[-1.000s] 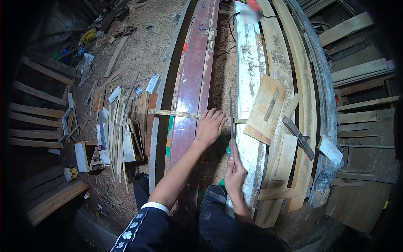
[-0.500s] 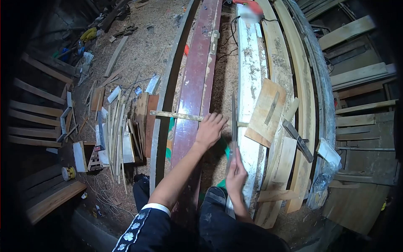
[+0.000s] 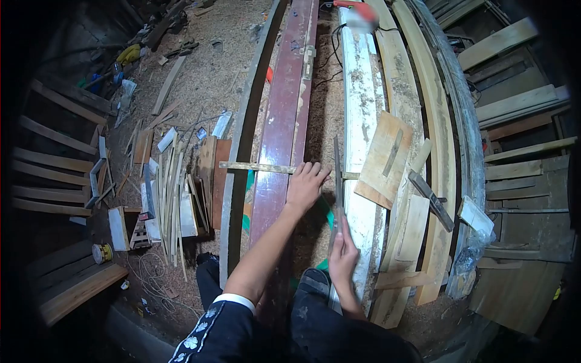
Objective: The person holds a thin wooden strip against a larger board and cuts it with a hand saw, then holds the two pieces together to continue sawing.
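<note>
A narrow wooden strip (image 3: 260, 167) lies crosswise over the maroon beam (image 3: 277, 133) and reaches toward the white-painted board (image 3: 361, 103). Over the strip, near the gap between beam and board, my left hand (image 3: 306, 186) presses down with its fingers curled around it. My right hand (image 3: 344, 255) grips a long, dark handsaw (image 3: 339, 187), seen nearly edge-on, its blade pointing away from me. The blade crosses the strip just right of my left hand. My right palm hides most of the saw's handle.
On the boards at right lie a plywood piece (image 3: 385, 157) and a dark wooden tool (image 3: 431, 199). A red power tool (image 3: 365, 15) sits at the far end. Thin wood strips (image 3: 172, 199) and offcuts lie at left on the shavings-covered floor (image 3: 212, 72).
The saw and my right hand have shifted slightly toward me. My left hand stays on the strip. The whole view has moved a little.
</note>
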A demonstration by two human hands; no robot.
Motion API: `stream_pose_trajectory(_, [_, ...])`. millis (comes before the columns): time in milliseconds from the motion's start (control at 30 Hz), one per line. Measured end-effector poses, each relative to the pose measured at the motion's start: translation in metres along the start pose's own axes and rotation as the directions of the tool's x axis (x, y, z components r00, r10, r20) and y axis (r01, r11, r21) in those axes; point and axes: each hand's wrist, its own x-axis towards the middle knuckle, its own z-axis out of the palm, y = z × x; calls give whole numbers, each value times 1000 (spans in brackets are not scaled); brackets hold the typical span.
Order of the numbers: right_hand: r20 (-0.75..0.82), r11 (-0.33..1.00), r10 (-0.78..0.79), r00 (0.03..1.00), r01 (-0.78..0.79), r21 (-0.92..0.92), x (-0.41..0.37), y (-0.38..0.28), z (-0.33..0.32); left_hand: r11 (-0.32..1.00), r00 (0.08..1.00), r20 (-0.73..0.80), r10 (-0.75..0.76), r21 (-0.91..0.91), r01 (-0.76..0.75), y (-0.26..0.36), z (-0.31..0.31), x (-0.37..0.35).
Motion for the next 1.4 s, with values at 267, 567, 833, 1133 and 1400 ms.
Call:
stream_pose_trajectory(267, [-18, 998, 38, 999, -38, -50, 8, -8, 0, 999, 998, 44, -38, 4, 38, -2, 2, 3])
stream_pose_trajectory(567, [-11, 998, -11, 1000, 10, -68, 12, 0, 0, 1000, 999, -43, 2, 11, -2, -4, 7, 3])
stream_pose_trajectory(833, [17, 998, 18, 1000, -17, -60, 17, -1, 2, 1000, 1000, -15, -13, -18, 13, -2, 5, 5])
stream_pose_trajectory(1133, [10, 999, 52, 999, -52, 9, 27, -17, -7, 999, 1000, 11, -29, -43, 29, -2, 4, 4])
stream_pose_trajectory(1400, [35, 997, 62, 997, -60, -46, 26, -14, -9, 999, 999, 41, -36, -35, 37, 2, 0, 4])
